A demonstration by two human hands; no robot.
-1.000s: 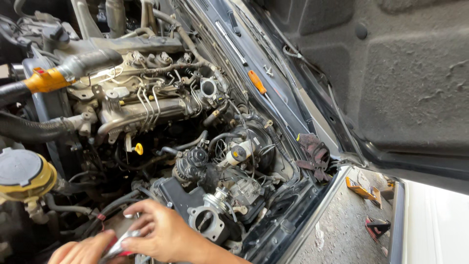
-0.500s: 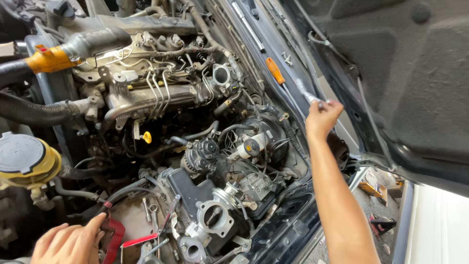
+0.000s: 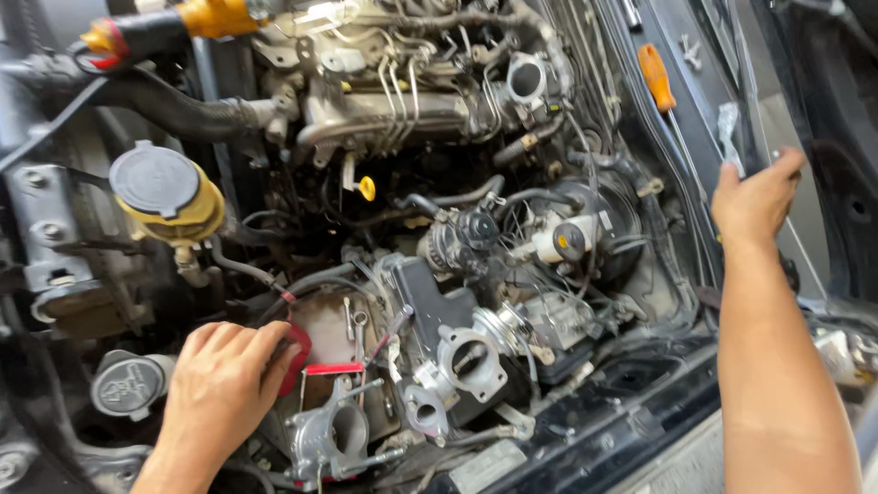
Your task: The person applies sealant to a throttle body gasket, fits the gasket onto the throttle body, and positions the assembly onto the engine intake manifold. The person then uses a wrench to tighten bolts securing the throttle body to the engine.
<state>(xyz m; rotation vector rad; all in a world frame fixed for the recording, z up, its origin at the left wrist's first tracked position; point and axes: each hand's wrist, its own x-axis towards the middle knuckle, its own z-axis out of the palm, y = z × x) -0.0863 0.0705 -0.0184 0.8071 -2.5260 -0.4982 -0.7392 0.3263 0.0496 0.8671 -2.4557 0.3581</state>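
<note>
I look down into an open car engine bay. My left hand (image 3: 224,384) rests palm down at the lower left, its fingers lying on a red-handled tool (image 3: 302,359) beside a wrench (image 3: 353,320) on a flat metal tray. My right hand (image 3: 754,201) is stretched out to the right edge of the bay, fingers on a small clear plastic bag (image 3: 729,137) next to an orange-handled screwdriver (image 3: 660,87) that lies along the cowl. Whether the right hand grips the bag is unclear. A loose throttle body (image 3: 466,352) sits between the hands.
A yellow reservoir with a grey cap (image 3: 166,187) stands at the left, a second grey cap (image 3: 123,384) below it. A black hose (image 3: 174,105) crosses the top left. The yellow dipstick handle (image 3: 367,187) and a white brake fluid reservoir (image 3: 562,242) are mid-bay. The raised hood (image 3: 837,110) is at right.
My right hand left the lower-left tool tray and swung out to the right edge of the bay, up to the plastic bag. My left hand slid onto the red-handled tool. The camera came closer.
</note>
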